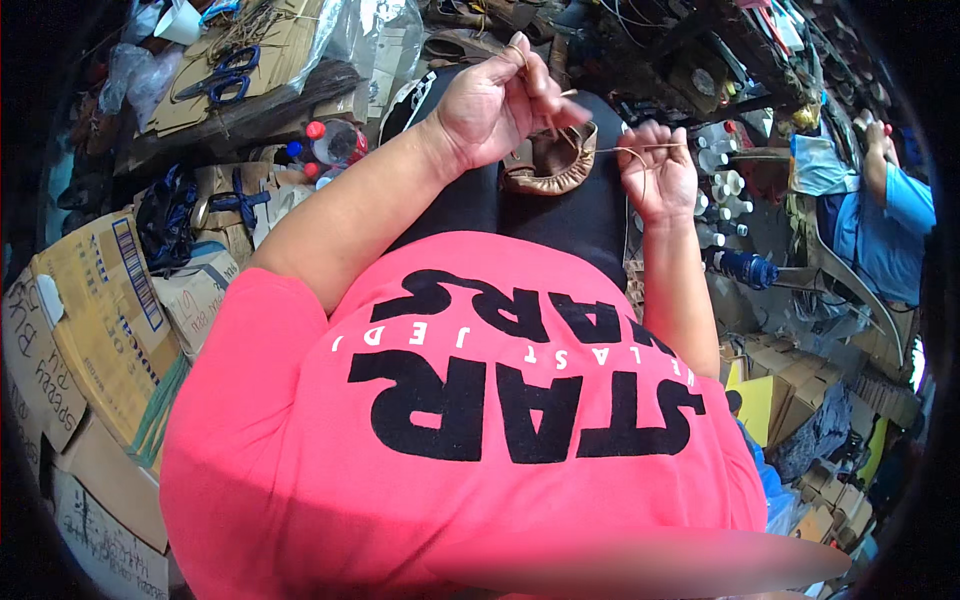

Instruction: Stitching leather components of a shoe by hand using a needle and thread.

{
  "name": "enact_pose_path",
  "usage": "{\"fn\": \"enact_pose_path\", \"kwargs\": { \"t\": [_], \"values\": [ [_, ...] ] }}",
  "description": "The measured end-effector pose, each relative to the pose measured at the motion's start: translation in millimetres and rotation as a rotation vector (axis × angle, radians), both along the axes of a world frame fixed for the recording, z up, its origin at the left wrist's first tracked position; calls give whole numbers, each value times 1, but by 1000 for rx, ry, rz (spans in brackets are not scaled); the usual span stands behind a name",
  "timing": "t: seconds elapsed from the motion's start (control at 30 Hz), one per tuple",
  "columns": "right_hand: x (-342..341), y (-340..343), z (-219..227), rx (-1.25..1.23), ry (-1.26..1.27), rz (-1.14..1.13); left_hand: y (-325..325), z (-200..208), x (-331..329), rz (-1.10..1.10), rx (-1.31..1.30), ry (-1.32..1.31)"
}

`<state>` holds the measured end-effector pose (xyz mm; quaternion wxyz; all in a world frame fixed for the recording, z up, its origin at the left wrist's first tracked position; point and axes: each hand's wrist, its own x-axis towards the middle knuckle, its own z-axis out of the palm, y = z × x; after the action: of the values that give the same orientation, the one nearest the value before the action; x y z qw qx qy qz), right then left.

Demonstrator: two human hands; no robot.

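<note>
On my dark-trousered lap rests a brown leather shoe, with a gathered, puckered edge and a hollow that faces up. A thin tan cord runs from it to my right hand, whose bent fingers grip the cord while a loose length hangs by the palm. Raised above the shoe's left side, my left hand is closed, with cord wrapped round a finger near its tip. The left hand's fingers partly cover the shoe, so its far side is hidden.
Blue-handled scissors lie on cardboard on a wooden bench at the far left. Capped plastic bottles stand below it, and several more are at right. Cardboard boxes crowd my left. Another person in blue is at far right.
</note>
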<state>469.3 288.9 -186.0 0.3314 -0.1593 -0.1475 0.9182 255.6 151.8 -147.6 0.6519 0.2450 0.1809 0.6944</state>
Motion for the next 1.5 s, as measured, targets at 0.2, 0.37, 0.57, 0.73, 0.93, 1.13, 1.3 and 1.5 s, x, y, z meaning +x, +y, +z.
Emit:
{"fn": "enact_pose_path", "kwargs": {
  "t": [0.2, 0.37, 0.57, 0.73, 0.93, 1.13, 1.3, 1.5],
  "values": [
    [37, 1, -16, 28, -54, 185, -10, -22, -43, -69, -125, -27],
    [94, 30, -11, 581, -982, 436, -53, 4, -114, 279, -334, 1708],
    [38, 27, 63, 1149, -1031, 327, -59, 26, -38, 378, -36, 1843],
    [-41, 7, 73, 1513, -1058, 781, -33, -9, 30, 35, 67, 1933],
    [-19, -9, 45, 1267, -1052, 667, -31, -19, 19, 67, 286, 1822],
    [-18, -21, 56, 1148, -984, 416, -11, -2, -8, 145, 72, 1590],
    [-16, -19, 67, 1178, -1078, 811, 13, -6, 6, 84, 195, 1757],
    [2, -27, 78, 1256, -1033, 783, 7, -10, 7, 47, 298, 1709]
  ]
}}
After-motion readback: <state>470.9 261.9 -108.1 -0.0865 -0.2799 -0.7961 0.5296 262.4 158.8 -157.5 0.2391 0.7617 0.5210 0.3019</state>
